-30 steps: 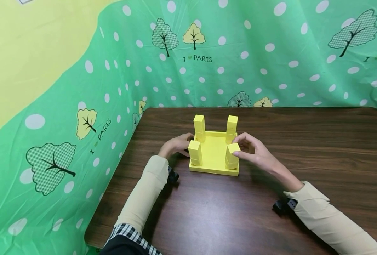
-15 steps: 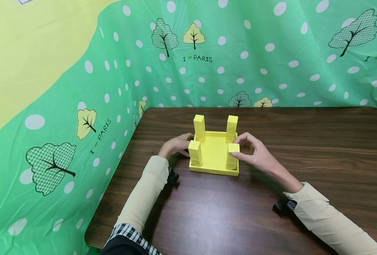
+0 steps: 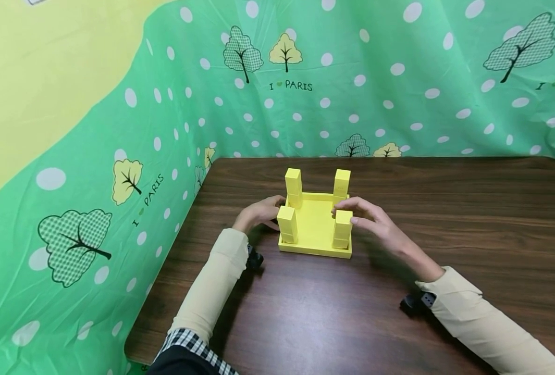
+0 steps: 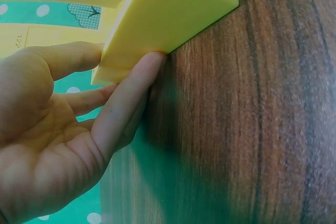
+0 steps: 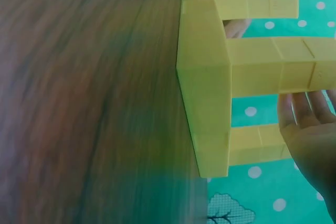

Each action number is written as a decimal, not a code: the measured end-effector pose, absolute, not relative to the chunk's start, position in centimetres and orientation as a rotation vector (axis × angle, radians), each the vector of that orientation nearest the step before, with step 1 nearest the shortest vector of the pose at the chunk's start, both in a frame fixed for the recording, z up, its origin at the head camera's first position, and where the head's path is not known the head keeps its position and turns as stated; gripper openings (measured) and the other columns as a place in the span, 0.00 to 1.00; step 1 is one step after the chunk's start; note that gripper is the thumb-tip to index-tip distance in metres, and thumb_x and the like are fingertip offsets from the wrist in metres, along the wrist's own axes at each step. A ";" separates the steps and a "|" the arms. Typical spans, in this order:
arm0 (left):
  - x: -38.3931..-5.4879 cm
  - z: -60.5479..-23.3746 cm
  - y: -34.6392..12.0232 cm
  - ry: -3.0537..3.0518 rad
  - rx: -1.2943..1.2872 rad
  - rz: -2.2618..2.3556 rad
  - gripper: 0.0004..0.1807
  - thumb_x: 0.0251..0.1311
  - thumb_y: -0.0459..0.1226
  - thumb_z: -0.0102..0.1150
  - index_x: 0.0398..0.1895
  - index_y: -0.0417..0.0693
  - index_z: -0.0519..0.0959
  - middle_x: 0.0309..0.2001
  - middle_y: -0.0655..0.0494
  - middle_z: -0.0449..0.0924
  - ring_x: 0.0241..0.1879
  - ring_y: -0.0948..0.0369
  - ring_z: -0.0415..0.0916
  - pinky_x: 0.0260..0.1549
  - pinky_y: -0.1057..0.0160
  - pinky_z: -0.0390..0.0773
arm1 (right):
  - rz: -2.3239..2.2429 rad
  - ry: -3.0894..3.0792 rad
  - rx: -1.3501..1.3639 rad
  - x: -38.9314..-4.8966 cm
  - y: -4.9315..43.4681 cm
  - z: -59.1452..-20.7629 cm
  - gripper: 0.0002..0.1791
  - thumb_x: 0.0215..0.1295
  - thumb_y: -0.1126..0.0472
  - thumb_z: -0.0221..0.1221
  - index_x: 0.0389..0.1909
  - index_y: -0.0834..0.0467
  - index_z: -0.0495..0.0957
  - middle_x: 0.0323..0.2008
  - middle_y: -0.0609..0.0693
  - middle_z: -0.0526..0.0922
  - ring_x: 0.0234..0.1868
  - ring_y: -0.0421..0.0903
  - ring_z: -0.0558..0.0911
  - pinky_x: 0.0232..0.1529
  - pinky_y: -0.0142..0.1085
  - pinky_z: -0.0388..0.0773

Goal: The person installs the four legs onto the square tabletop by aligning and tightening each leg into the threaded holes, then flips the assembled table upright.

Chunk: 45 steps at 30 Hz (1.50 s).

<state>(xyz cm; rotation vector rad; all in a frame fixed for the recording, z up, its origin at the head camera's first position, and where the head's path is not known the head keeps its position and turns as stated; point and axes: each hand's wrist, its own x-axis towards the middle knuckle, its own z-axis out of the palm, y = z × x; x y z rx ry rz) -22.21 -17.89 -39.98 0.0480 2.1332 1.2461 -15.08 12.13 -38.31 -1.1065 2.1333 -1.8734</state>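
Observation:
A shallow yellow tray (image 3: 317, 195) lies on the brown table, with a stack of yellow blocks standing in each corner. My left hand (image 3: 258, 212) stays at the tray's left side; in the left wrist view its thumb and a finger hold the tray wall (image 4: 178, 11). Around the near right stack (image 3: 342, 232) my right hand (image 3: 378, 224) has its thumb at the right face and its forefinger behind, near the top block. The right wrist view puts the fingers of that hand (image 5: 310, 129) against the stack's upper part (image 5: 294, 77). That stack stands upright.
The near left stack (image 3: 287, 224) and the far left stack (image 3: 293, 187) stand beside my left hand. At the far right corner, another stack (image 3: 341, 182) rises just beyond my right fingers. A green patterned cloth (image 3: 375, 104) hangs behind the table (image 3: 469, 208).
The near right stack has straightened from a slightly turned stance. My right thumb has slid from its near face to the right side, and the forefinger has reached further left. The left hand has stayed still.

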 end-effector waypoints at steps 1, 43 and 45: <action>-22.3 -40.0 -17.9 2.133 0.048 1.246 0.34 0.66 0.40 0.55 0.72 0.47 0.54 0.67 0.42 0.59 0.60 0.49 0.70 0.43 0.56 0.84 | -1.881 2.093 -1.125 -15.1 12.1 -38.2 0.17 0.69 0.70 0.45 0.57 0.68 0.70 0.52 0.64 0.75 0.57 0.47 0.74 0.57 0.31 0.71; -22.0 -39.9 -17.9 2.124 0.050 1.264 0.33 0.66 0.40 0.56 0.71 0.47 0.55 0.65 0.43 0.62 0.59 0.50 0.71 0.44 0.56 0.83 | -1.980 1.866 -1.102 -15.4 12.0 -38.6 0.18 0.68 0.72 0.44 0.57 0.75 0.67 0.50 0.67 0.74 0.54 0.51 0.74 0.54 0.32 0.73; -22.0 -39.9 -17.9 2.124 0.052 1.265 0.33 0.66 0.41 0.56 0.71 0.47 0.56 0.64 0.43 0.62 0.59 0.50 0.71 0.44 0.56 0.83 | -2.008 1.870 -1.040 -15.5 12.1 -38.5 0.18 0.70 0.70 0.44 0.57 0.75 0.66 0.51 0.62 0.75 0.56 0.49 0.74 0.58 0.30 0.72</action>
